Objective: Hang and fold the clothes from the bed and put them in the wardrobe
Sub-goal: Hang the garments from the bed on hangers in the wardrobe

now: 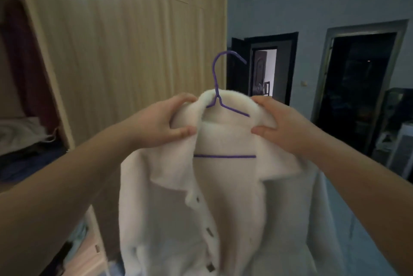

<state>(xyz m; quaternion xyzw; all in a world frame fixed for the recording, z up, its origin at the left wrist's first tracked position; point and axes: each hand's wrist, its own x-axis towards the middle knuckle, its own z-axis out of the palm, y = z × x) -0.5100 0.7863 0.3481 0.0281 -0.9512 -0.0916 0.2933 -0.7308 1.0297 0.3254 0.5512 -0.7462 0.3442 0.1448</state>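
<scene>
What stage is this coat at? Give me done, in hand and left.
Done: the white fleece coat is already on the purple hanger, its bar showing in the open neck. In hand: the left hand and right hand grip the collar at each side. Left: the hook is free, so it is not yet hung in the wardrobe.

No text, label, brand, number or sign can be read anywhere in the view, on clothing, furniture or walls.
</scene>
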